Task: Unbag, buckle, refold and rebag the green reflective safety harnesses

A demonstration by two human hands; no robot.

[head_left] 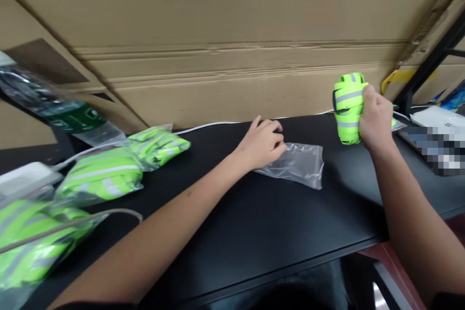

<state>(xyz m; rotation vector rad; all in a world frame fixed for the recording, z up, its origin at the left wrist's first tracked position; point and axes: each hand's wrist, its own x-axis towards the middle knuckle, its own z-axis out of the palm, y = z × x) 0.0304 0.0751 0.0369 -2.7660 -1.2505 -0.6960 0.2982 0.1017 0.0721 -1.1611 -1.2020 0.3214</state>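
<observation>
"What did your hands have?"

"My right hand (pixel 376 117) gripped a rolled neon vest (pixel 348 109); my left hand (pixel 260 144) rested, fingers loosely curled, on a clear bag (pixel 300 165) on the black table (pixel 276 223)."

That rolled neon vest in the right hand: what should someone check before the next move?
Vest held: ok, the right hand grips the rolled reflective vest.
Bag in place: ok, the clear plastic bag lies on the black table, touched by the left hand.
Bag open: cannot tell.
Strap: cannot tell whether the dark strap on the roll is fastened.
Cable: ok, the white cable lies behind the bag, not on it.
</observation>
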